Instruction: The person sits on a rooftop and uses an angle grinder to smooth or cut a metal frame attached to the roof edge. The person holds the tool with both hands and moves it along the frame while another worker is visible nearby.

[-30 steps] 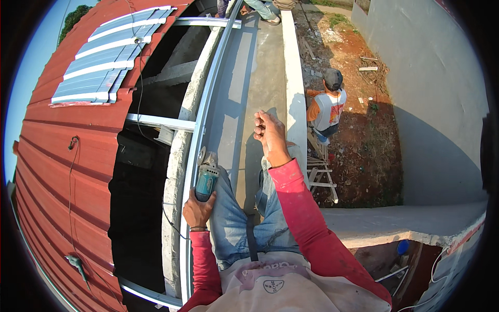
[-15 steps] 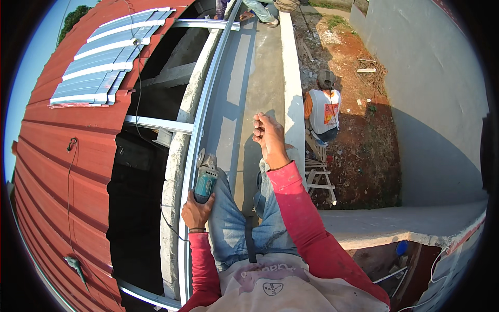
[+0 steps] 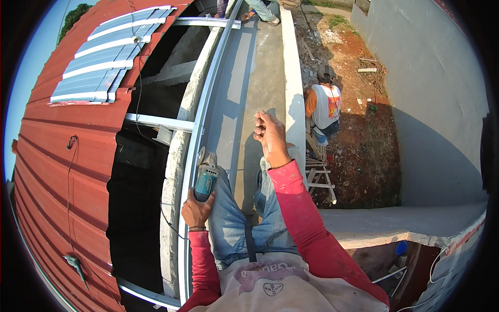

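Observation:
My left hand (image 3: 197, 212) is wrapped round the body of a teal angle grinder (image 3: 206, 182), beside my left thigh. The grinder's disc (image 3: 201, 156) lies close to the long silver metal channel (image 3: 193, 171) on my left; I cannot tell whether they touch. In front of my right knee, my right hand (image 3: 271, 136) is raised over the grey gutter floor (image 3: 262, 78). Its fingers are curled in with the tips together, and whatever they may hold is hidden.
Left lies a red metal roof (image 3: 57, 171) with loose blue-white sheets (image 3: 104, 57) and another power tool (image 3: 74, 262). A dark gap (image 3: 138, 208) separates it from the channel. A co-worker's legs (image 3: 262, 10) show at the far end; a person in a vest (image 3: 326, 106) is below right.
The person in the vest below has shifted and turned slightly. My hands and the angle grinder stay almost where they were.

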Demonstrator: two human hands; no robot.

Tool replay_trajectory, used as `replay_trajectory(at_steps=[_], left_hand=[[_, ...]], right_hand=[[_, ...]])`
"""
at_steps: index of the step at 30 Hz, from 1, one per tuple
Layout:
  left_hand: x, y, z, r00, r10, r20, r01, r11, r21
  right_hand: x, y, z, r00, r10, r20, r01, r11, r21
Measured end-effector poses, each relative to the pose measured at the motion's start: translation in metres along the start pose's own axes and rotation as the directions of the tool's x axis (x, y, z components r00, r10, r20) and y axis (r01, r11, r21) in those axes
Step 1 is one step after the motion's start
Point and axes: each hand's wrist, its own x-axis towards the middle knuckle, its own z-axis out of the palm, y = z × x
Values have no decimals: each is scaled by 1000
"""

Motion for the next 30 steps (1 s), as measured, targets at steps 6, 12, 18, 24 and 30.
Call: replay_trajectory(at_steps=[6, 12, 18, 24, 30], left_hand=[[1, -4, 2, 1000, -6, 19, 6, 1000, 0], [2, -4, 3, 1000, -1, 15, 1, 1000, 15], [1, -4, 3, 1000, -4, 15, 4, 1000, -1], [1, -4, 3, 1000, -7, 13, 7, 1000, -3], [1, -2, 1, 1000, -2, 10, 3, 1000, -12]], right_hand=[[-1, -1, 1, 1000, 6, 1, -6, 1000, 2], [-2, -3, 2, 1000, 9, -7, -9, 1000, 2], [-2, -3, 2, 1000, 6, 1, -6, 1000, 11], [-1, -2, 1, 1000, 8, 1, -8, 1000, 10], [-1, -2, 3, 1000, -7, -7, 7, 1000, 25]])
